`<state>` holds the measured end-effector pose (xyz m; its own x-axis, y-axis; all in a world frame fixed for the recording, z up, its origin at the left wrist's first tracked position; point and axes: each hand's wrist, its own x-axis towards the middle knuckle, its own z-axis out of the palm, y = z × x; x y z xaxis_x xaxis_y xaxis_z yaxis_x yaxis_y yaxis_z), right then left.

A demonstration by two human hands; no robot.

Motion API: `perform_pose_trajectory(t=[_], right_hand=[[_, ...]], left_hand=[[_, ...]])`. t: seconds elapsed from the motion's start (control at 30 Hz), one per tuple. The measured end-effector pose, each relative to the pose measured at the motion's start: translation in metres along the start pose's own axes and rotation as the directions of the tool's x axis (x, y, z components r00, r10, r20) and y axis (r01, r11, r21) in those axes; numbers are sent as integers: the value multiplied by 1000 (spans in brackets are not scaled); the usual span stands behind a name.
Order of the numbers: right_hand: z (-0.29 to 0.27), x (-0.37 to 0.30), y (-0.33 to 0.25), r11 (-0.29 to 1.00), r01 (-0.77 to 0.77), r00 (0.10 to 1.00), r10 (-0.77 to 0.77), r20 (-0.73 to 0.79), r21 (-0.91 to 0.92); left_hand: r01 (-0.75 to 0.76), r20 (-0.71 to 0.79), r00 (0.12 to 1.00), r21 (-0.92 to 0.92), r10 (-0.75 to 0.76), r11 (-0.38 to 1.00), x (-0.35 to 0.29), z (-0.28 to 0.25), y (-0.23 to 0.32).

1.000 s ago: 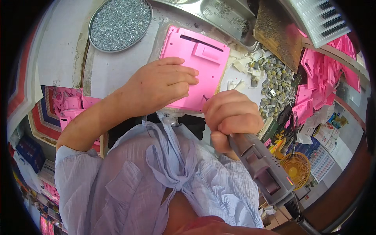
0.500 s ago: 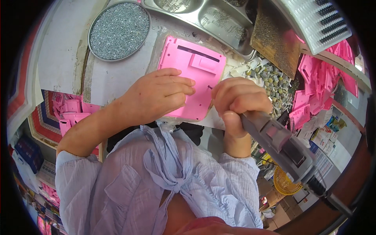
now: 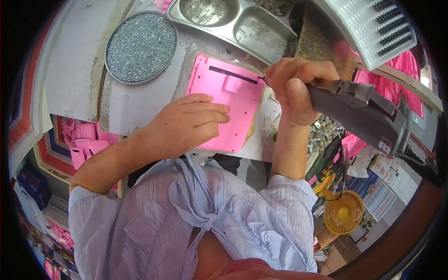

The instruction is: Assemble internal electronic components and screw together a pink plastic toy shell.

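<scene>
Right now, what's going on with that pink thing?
The person's left hand lies on a pink panel. Their right hand grips a dark handheld tool, its tip at the panel's far right corner. Beyond the panel is a metal tray; to its left, a round dish of small silvery pieces.

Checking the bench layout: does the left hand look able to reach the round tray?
Probably yes: the left hand rests on the pink panel, with seemingly just tabletop between it and the round tray.

Pale blue ruffled blouse [image 3: 144,224] with knotted tie [image 3: 208,221]
</scene>
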<state>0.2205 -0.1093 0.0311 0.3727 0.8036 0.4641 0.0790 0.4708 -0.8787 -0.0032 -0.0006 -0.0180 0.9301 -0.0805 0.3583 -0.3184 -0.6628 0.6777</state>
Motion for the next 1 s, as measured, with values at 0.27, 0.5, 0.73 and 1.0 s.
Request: perform_pose_trajectory(t=[0.27,0.5,0.73,1.0], right_hand=[[-9,7,-14,996,-19,1000,18,14,83],[54,1,-62,955,-13,978,-50,202,297],[79,8,-55,968,-26,982,-22,187,251],[94,16,-45,968,-75,981,28,190,241]], left_hand=[[27,-38,999,-55,-30,998,-3,0,1],[148,-266,947,-140,-182,979,2,-3,11],[149,-357,916,-127,-186,981,-11,-14,8],[104,-459,882,-33,-108,994,-22,-26,-2]])
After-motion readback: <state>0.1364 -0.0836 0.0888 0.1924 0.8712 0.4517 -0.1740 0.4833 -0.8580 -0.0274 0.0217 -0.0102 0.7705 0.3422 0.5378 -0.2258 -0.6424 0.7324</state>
